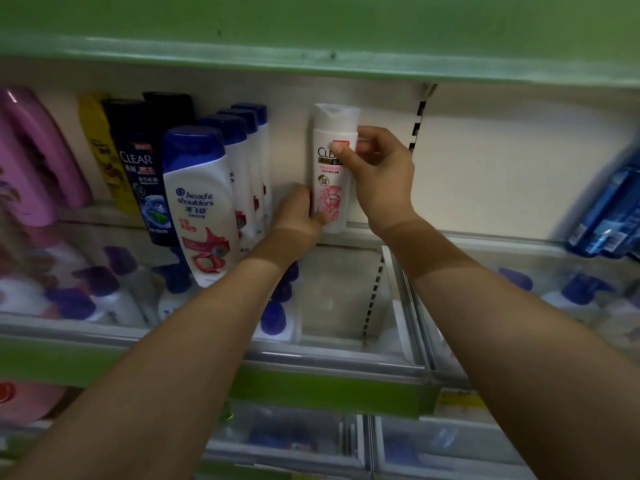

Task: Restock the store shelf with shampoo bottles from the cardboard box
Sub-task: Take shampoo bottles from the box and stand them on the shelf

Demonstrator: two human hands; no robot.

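Observation:
A white Clear shampoo bottle (331, 171) with a pink flower label stands upright at the back of the shelf (450, 239), against the white back panel. My left hand (296, 216) grips its lower left side. My right hand (377, 174) holds its upper right side, thumb across the label. To the left stands a row of white Head & Shoulders bottles (204, 202) with blue caps. The cardboard box is out of view.
Dark Clear bottles (145, 168), a yellow bottle (98, 147) and pink bottles (31, 161) fill the shelf's left part. Blue packs (606, 209) lean at the far right. The green shelf above (311, 36) overhangs. Lower shelves hold pump bottles (581, 292) behind clear guards.

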